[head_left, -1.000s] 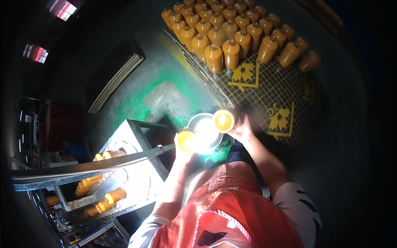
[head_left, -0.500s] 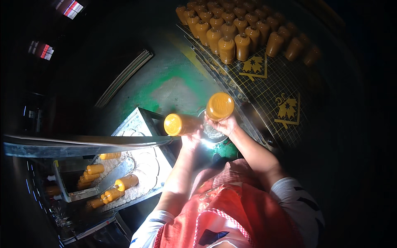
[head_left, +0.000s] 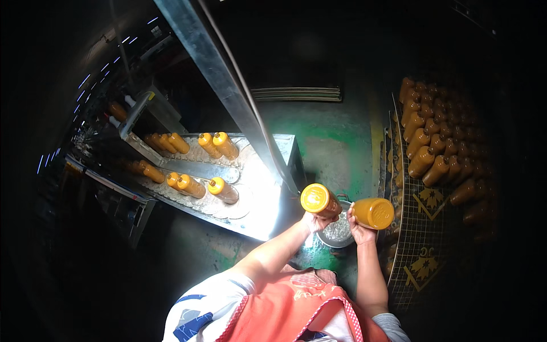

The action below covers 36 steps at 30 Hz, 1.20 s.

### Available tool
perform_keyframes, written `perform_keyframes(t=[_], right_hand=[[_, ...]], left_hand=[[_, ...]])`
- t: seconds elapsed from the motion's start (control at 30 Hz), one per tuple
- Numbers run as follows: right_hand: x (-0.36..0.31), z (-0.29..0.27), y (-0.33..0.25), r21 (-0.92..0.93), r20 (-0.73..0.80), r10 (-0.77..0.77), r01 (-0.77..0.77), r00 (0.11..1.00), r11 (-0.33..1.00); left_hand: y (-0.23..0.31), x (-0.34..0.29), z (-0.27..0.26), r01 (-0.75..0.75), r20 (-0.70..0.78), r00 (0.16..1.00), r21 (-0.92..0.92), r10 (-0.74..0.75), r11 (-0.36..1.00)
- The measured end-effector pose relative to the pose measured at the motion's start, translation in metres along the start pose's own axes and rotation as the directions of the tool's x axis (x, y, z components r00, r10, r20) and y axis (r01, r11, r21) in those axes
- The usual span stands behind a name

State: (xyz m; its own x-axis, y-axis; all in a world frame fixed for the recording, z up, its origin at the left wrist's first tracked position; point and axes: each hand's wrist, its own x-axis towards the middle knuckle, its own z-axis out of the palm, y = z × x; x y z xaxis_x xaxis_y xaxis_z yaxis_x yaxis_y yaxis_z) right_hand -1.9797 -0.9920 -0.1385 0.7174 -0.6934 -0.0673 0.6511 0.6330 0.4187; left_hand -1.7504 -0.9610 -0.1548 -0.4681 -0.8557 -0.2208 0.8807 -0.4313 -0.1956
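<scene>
My left hand [head_left: 314, 223] is closed around an orange-brown bottle [head_left: 321, 200], tilted with its round base up toward me. Beside it, my right hand [head_left: 362, 232] grips a second orange-brown bottle [head_left: 371, 213], leaning to the right with its base showing. The necks of both bottles are hidden. Just below and between the hands is a round metal basin [head_left: 338, 244] whose contents look clear and glinting.
At left, a pale conveyor table [head_left: 250, 196] carries several upright bottles [head_left: 223, 191]. A metal post [head_left: 228, 74] slants across above it. On the right, many similar bottles [head_left: 421, 162] stand on a patterned board [head_left: 421, 239]. Flat sheets [head_left: 296, 94] lie farther back.
The view has swung left, so the conveyor table shows more fully and the bottle rows sit farther right. Both hands still hold their bottles; the right one now leans more to the right.
</scene>
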Motion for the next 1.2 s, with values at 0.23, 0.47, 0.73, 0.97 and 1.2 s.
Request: perform_keyframes(t=[0.23,0.47,0.73,0.97,1.2], right_hand=[[-0.015,-0.04,0.026,-0.138,-0.032,-0.04,0.035,0.999,0.99],[-0.04,-0.054,0.121,-0.042,-0.177,-0.183,0.179,0.967,0.983],[0.053,0.029,0.261,-0.756,0.107,-0.606,0.46,0.789,0.466],[0.192,0.096,0.367,-0.883,0.412,-0.579,0.465,0.703,-0.063],[0.389,0.057,0.419,-0.465,0.654,-0.159,0.228,0.739,-0.855]], left_hand=[[0.046,-0.115,0.058,-0.081,-0.178,0.974,0.289,0.137,0.954],[0.256,-0.279,0.2,-0.481,0.11,0.73,0.784,0.674,0.393],[0.421,-0.241,0.237,0.062,0.609,0.409,0.725,0.68,-0.686],[0.492,-0.178,0.146,0.312,0.564,0.487,0.602,0.667,-0.735],[0.485,-0.295,0.173,-0.011,0.705,0.305,0.675,0.64,-0.738]])
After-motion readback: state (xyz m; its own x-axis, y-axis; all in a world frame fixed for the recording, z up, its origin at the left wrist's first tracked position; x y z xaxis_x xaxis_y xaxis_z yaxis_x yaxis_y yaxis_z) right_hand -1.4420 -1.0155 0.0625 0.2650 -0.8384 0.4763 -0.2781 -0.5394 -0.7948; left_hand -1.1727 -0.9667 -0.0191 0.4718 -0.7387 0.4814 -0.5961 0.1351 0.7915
